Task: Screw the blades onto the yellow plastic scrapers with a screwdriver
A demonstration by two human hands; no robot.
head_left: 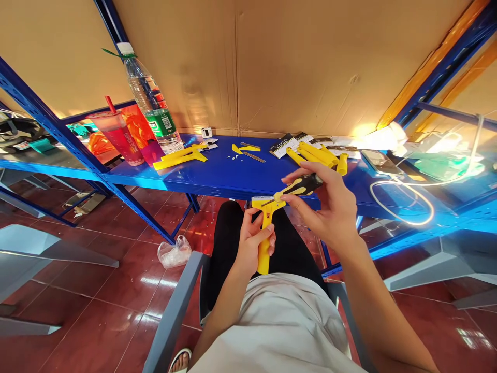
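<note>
My left hand (pixel 256 238) is wrapped round the handle of a yellow scraper (pixel 264 255), held upright over my lap with its wide head at the top. In my right hand (pixel 324 204) is a screwdriver (pixel 302 185) with a black and cream handle. The shaft reaches left across the scraper's head; whether its tip sits in a screw is too small to tell. On the blue table (pixel 217 178) beyond lie small yellow parts (pixel 248 148), thin metal blades (pixel 254 156) and several tiny screws (pixel 235 157).
More yellow scrapers (pixel 182 156) lie on the left, near a water bottle (pixel 155 103) and a red drink cup (pixel 120 137). Yellow handles (pixel 316 154), black-and-white packets (pixel 285 145), a phone (pixel 380 163) and a white cable (pixel 415 184) occupy the right. Chair armrests (pixel 176 311) flank me.
</note>
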